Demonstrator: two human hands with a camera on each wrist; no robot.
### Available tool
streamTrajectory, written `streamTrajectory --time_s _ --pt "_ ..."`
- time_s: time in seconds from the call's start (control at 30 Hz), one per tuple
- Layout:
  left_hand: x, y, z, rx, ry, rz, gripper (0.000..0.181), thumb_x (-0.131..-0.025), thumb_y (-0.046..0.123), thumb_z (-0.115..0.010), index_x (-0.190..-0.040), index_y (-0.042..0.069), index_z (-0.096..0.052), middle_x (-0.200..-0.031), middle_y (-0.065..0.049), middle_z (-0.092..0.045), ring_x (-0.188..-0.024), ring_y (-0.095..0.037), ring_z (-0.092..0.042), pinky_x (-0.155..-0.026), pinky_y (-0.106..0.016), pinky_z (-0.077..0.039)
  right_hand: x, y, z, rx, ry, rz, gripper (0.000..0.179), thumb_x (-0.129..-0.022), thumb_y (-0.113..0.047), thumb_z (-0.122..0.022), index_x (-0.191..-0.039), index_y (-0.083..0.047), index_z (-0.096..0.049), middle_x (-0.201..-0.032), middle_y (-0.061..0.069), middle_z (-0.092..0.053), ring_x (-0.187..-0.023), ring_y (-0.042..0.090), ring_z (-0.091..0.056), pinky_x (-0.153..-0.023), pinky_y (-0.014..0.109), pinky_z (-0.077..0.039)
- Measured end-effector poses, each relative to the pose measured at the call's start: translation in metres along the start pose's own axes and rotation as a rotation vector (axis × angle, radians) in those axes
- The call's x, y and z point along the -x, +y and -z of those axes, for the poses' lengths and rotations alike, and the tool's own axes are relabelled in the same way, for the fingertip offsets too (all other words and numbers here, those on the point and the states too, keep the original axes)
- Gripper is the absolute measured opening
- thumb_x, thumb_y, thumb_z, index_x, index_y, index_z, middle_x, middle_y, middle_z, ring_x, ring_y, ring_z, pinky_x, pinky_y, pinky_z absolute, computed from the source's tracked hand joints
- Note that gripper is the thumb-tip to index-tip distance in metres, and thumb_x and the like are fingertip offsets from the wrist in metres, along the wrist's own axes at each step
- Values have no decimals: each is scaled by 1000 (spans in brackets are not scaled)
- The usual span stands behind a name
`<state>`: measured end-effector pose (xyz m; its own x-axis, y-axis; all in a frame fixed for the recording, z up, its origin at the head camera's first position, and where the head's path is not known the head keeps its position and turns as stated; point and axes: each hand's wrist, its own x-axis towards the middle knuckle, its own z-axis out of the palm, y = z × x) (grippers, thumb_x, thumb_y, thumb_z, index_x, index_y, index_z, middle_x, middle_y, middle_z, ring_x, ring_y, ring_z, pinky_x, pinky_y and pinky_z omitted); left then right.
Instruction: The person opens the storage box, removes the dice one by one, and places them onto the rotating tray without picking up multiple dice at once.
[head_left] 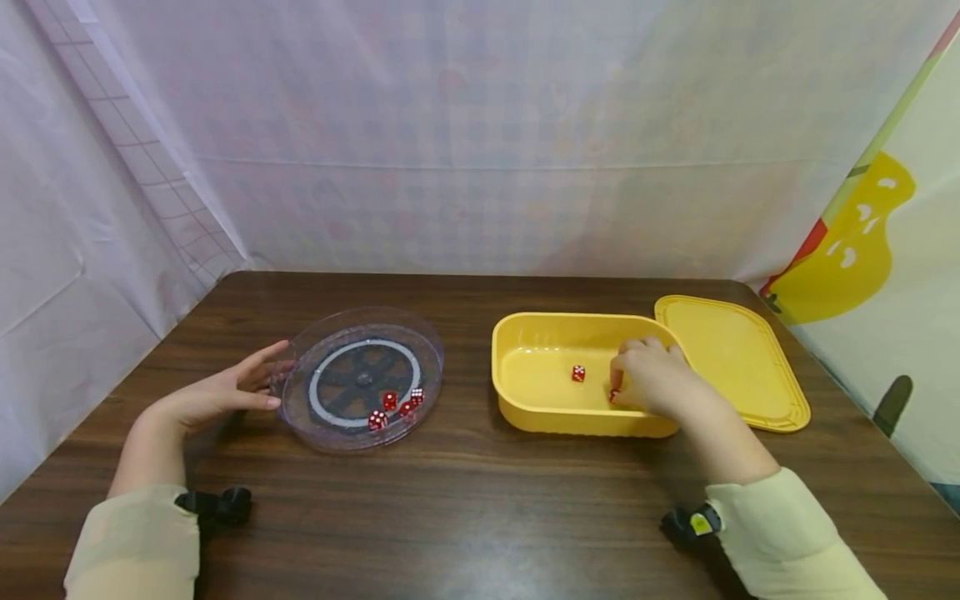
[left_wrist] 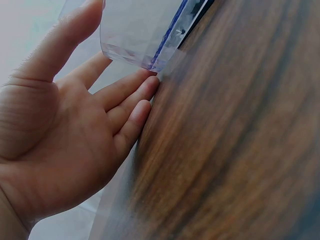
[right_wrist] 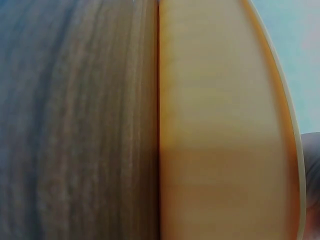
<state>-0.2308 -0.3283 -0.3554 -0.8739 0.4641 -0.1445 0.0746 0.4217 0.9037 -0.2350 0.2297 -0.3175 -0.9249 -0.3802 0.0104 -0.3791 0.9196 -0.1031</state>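
Note:
At the left rim of a clear round dish [head_left: 429, 342] is my left hand [head_left: 225, 393], its fingers spread along the outside wall. The left wrist view has this hand [left_wrist: 75, 130] palm visible, fingertips at the dish's side [left_wrist: 130, 40]. Several red dice [head_left: 377, 420] with white dots lie in the dish's front right part. My right hand [head_left: 656, 377] reaches into a yellow rectangular tub [head_left: 570, 422] and pinches a red die [head_left: 614, 396] near its floor. Another red die [head_left: 578, 373] lies to the left inside. The tub wall [right_wrist: 225, 125] hides most of that hand in the right wrist view.
A yellow lid [head_left: 738, 358] lies on the brown wooden table [head_left: 420, 525], right of the tub and partly behind it. White patterned curtains [head_left: 465, 142] hang behind the table and at its sides. Dark wrist cameras [head_left: 217, 506] sit at both sleeves.

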Motion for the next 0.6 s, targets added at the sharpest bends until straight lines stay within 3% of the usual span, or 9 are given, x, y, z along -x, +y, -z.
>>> streamTrajectory --time_s 0.6 --pt "1 0 1 0 -11 -28 90 -90 7 -64 -153 8 -1 -152 -33 -10 -137 -50 -5 -99 -71 -6 0 -5 10 20 65 13 10 -81 -20 -75 -75 -18 -67 -114 19 -57 -115 47 -38 -88 68 -24"
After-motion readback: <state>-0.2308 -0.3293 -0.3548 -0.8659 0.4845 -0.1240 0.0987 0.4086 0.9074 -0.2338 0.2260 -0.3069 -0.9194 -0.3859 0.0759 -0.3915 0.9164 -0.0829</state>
